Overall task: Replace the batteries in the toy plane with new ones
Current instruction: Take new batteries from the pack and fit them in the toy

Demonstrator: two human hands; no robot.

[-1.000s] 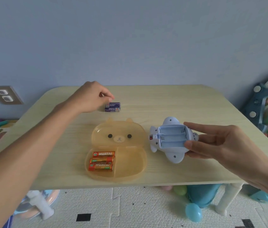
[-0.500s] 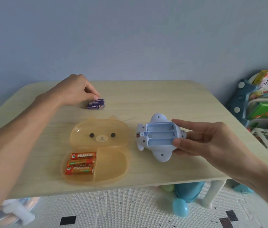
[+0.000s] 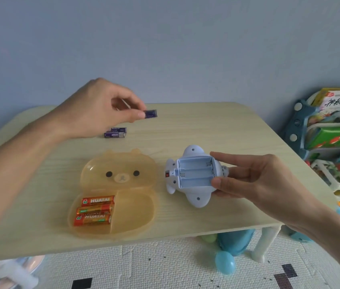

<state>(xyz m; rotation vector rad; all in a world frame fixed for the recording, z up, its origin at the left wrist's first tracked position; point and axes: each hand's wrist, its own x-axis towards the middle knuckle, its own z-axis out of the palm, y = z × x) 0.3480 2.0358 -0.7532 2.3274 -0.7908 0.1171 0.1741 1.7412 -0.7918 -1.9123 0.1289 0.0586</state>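
Note:
The white toy plane (image 3: 194,197) lies belly up on the wooden table (image 3: 217,130), its pale blue battery bay (image 3: 195,172) open and empty. My right hand (image 3: 254,180) grips the plane at its right side. My left hand (image 3: 100,107) is raised above the table's far side and pinches one purple battery (image 3: 150,113) between thumb and fingers. Two more purple batteries (image 3: 115,132) lie side by side on the table under that hand. Three orange batteries (image 3: 95,210) rest in the left compartment of the open orange bear-shaped box (image 3: 135,213).
The box's bear-face lid (image 3: 121,170) lies flat just left of the plane. A toy and book rack (image 3: 336,138) stands off the table's right edge. Balls and a blue toy (image 3: 225,262) sit on the floor mat below the front edge.
My left hand has lifted one purple battery off the table and moved it up and to the right; two purple batteries stay behind. My right hand still holds the plane.

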